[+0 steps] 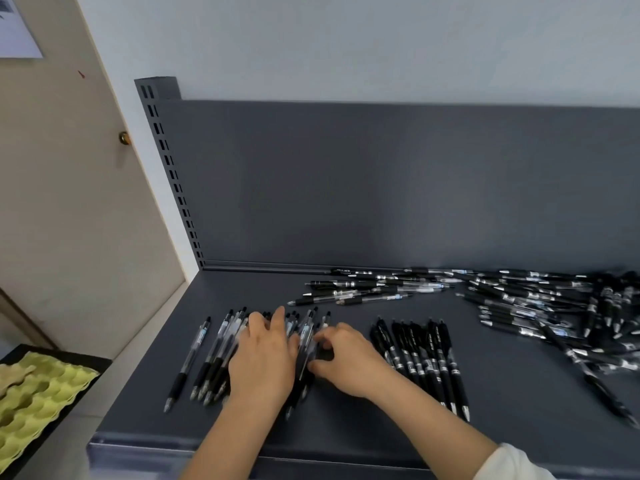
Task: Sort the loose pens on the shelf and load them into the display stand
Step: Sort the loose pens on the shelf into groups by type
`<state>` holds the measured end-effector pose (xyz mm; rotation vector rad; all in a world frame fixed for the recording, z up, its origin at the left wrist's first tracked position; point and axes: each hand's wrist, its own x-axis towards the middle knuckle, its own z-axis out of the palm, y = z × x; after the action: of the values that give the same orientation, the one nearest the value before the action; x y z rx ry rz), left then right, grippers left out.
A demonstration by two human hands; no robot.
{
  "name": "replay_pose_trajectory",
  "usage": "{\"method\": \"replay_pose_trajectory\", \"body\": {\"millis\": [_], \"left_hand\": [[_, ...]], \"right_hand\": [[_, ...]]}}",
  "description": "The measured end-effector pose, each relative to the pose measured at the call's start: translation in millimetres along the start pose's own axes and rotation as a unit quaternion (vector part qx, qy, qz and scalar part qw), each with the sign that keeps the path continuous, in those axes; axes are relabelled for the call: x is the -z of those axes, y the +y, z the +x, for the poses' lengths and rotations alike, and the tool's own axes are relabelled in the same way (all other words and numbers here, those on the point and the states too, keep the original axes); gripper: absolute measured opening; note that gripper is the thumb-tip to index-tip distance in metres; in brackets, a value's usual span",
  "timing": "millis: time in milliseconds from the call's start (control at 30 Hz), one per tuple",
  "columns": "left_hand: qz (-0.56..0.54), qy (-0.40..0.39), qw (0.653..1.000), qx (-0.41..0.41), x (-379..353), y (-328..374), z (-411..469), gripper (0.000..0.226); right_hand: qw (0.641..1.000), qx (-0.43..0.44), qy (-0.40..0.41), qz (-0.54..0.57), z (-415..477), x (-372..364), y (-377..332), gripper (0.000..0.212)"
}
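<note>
Counted: shelf 1 | clear pens partly hidden | black pens about 8 | loose pens, back right corner, uncountable

Left hand hides clear pens; loose pile cut off right.

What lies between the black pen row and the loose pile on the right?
Only bare grey shelf; the head view shows the black pen row and loose pile apart.

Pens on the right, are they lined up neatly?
No, the pens on the right lie jumbled, crossing one another on the shelf.
</note>
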<state>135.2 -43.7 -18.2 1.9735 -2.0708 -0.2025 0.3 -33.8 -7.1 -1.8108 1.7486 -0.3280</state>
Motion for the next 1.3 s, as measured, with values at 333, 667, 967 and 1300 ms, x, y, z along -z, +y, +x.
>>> {"method": "replay_pose_trajectory", "body": {"millis": [333, 667, 967, 1300], "left_hand": [[-0.013, 0.061, 0.996, -0.062, -2.2, 3.7, 5.3, 0.041], [-0.004, 0.047, 0.995, -0.084, 10.7, 8.3, 43.8, 0.036], [0.036, -0.08, 0.994, -0.062, -2.0, 17.3, 96.0, 0.033], [-0.002, -0.094, 0.995, -0.039, -0.3, 17.1, 109.4, 0.021]], "right_hand": [[0.975, 0.038, 0.127, -0.177, 56.2, 73.8, 38.7, 0.039], [0.974, 0.032, 0.072, -0.211, 101.9, 78.6, 53.7, 0.035], [0.985, 0.048, 0.141, -0.086, 101.3, 84.7, 69.4, 0.021], [0.989, 0.051, 0.131, -0.056, 97.1, 97.2, 63.9, 0.018]]}}
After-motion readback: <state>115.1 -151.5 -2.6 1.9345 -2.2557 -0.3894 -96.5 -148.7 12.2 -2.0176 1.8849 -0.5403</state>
